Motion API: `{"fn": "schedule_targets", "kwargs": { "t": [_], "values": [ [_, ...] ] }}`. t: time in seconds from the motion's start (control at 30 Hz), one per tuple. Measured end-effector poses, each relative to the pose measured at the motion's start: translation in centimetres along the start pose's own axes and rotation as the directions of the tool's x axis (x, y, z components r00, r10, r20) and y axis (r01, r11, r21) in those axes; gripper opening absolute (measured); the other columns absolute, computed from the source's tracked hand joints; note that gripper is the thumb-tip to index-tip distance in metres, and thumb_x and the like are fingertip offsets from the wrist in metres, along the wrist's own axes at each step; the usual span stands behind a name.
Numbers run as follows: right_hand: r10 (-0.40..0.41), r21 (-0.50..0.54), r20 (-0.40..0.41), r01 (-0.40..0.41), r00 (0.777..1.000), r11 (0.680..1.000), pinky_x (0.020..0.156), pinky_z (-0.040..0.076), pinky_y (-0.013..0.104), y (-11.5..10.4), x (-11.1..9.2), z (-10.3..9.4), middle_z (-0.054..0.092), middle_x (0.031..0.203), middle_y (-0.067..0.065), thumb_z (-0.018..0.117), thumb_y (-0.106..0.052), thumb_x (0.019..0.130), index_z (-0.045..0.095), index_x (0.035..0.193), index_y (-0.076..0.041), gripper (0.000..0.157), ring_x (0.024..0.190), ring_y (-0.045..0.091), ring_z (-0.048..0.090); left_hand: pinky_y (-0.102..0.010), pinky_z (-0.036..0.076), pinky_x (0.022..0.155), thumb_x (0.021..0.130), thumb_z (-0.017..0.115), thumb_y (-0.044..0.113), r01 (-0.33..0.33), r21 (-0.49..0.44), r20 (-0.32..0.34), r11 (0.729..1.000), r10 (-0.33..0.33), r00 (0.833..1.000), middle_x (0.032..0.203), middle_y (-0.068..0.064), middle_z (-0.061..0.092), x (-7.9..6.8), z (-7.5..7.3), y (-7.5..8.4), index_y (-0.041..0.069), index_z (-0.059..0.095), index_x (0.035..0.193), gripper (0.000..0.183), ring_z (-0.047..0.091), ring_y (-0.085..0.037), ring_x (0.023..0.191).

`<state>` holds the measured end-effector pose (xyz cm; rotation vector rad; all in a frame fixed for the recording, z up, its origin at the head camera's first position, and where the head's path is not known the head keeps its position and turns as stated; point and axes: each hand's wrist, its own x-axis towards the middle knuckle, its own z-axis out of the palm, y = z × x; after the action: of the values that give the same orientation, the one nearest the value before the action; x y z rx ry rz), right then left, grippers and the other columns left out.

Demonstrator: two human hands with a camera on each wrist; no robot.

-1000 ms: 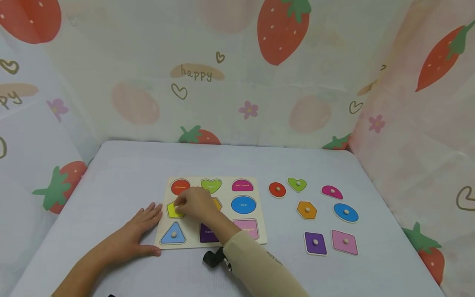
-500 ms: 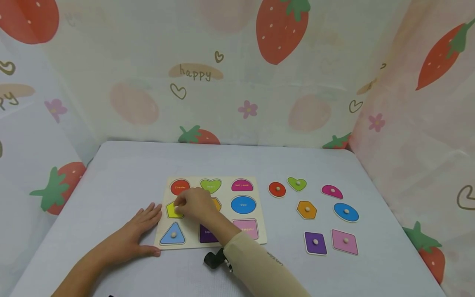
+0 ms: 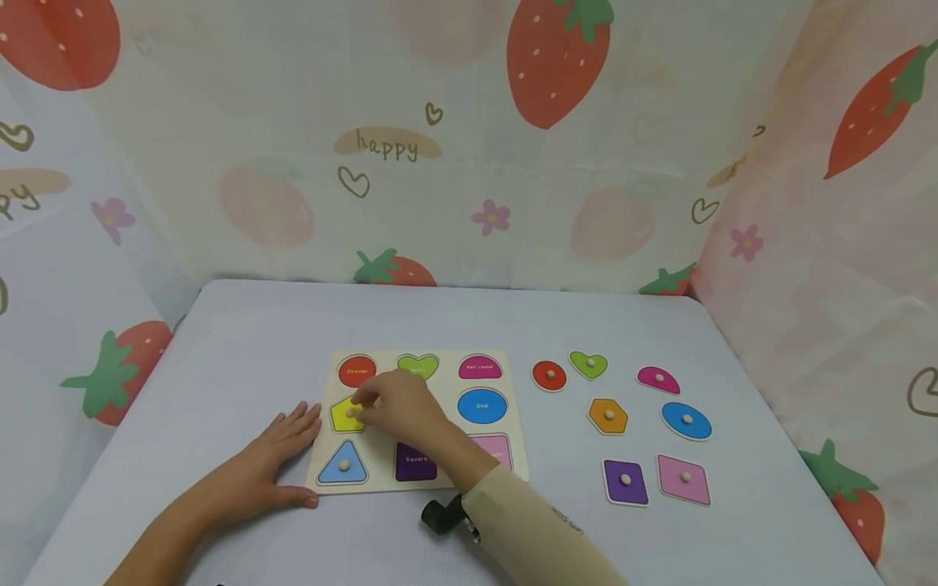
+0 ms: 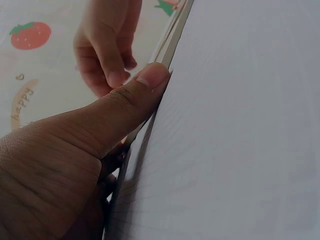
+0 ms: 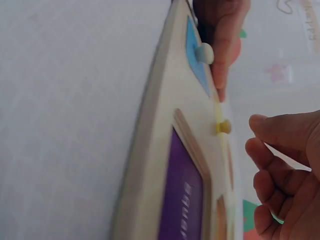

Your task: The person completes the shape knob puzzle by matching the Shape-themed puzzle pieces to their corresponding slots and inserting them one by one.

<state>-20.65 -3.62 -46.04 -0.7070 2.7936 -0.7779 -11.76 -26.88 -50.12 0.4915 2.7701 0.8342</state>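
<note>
My left hand (image 3: 274,460) lies flat with fingers spread at the left edge of a wooden shape puzzle board (image 3: 379,478), its thumb by the near corner. Over the board is my right hand (image 3: 406,411), thumb and forefinger just off the knob of the yellow pentagon (image 3: 340,418), which sits in its slot. In the right wrist view, a gap shows between those fingertips (image 5: 257,122) and the yellow piece's knob (image 5: 225,126). A light blue triangle (image 3: 333,474) with a knob fills the slot at the near left. The right hand hides the board's middle slot.
Loose knobbed pieces lie right of the board: red circle (image 3: 544,381), green heart (image 3: 583,370), magenta half round (image 3: 648,376), orange hexagon (image 3: 601,425), blue oval (image 3: 677,428), purple square (image 3: 619,492) and pink rectangle (image 3: 674,490). A black device (image 3: 440,518) is on the right wrist.
My right hand has let go of the yellow pentagon's knob and shifted slightly right, its fingers parting. The left hand stays in place.
</note>
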Motion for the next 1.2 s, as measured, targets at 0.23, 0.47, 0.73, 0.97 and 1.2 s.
{"fn": "schedule_targets", "kwargs": {
  "t": [0.23,0.47,0.73,0.97,1.2],
  "values": [
    [-0.044,0.085,-0.035,0.047,0.998,0.995,0.078,0.053,0.019,1.1,-1.8,-2.1,0.071,0.093,-0.017,0.081,-0.029,0.09,0.08,0.111,-0.027,0.021,0.093,0.006,0.061,-0.018,-0.009,0.122,0.07,0.08,0.07,-0.025,-0.003,-0.008,1.0,0.025,1.0,0.17,-0.008,0.024,0.0,0.1,-0.1,0.008,0.036,0.159,0.117,0.01,-0.037,0.158],
    [-0.123,0.131,-0.069,0.132,0.99,0.983,0.084,0.054,0.022,2.0,-3.5,-4.1,0.071,0.096,-0.015,0.081,-0.025,0.09,0.08,0.112,-0.022,0.022,0.1,0.012,0.064,-0.001,-0.013,0.111,0.07,0.08,0.069,-0.048,0.003,-0.026,0.999,0.048,0.999,0.169,-0.009,0.026,-0.1,0.2,-0.3,0.006,0.037,0.158,0.117,0.013,-0.037,0.158],
    [-0.137,0.135,-0.104,0.151,0.985,0.979,0.088,0.054,0.026,2.3,-4.9,-5.9,0.072,0.099,-0.013,0.082,-0.026,0.09,0.079,0.112,-0.022,0.023,0.105,0.013,0.061,0.001,-0.013,0.109,0.069,0.08,0.07,-0.047,0.017,-0.02,0.999,0.047,0.999,0.17,-0.009,0.026,0.1,0.2,-0.4,0.006,0.037,0.158,0.118,0.013,-0.037,0.158],
    [-0.177,0.154,-0.1,0.191,0.979,0.969,0.09,0.052,0.028,2.7,-5.4,-7.1,0.073,0.102,-0.01,0.081,-0.025,0.091,0.079,0.114,-0.021,0.023,0.108,0.018,0.061,0.001,-0.012,0.109,0.069,0.081,0.07,-0.04,0.013,-0.013,0.999,0.04,0.999,0.17,-0.008,0.025,0.1,0.2,-0.3,0.006,0.037,0.158,0.118,0.012,-0.036,0.158],
    [-0.212,0.139,-0.148,0.232,0.966,0.963,0.089,0.053,0.032,3.9,-6.3,-9.7,0.074,0.104,-0.006,0.081,-0.024,0.091,0.077,0.116,-0.02,0.025,0.107,0.016,0.059,-0.002,-0.014,0.11,0.069,0.08,0.071,-0.017,0.001,-0.01,1.0,0.017,1.0,0.17,-0.008,0.025,0.0,0.1,0.1,0.007,0.037,0.159,0.118,0.011,-0.037,0.158]
  ]
}}
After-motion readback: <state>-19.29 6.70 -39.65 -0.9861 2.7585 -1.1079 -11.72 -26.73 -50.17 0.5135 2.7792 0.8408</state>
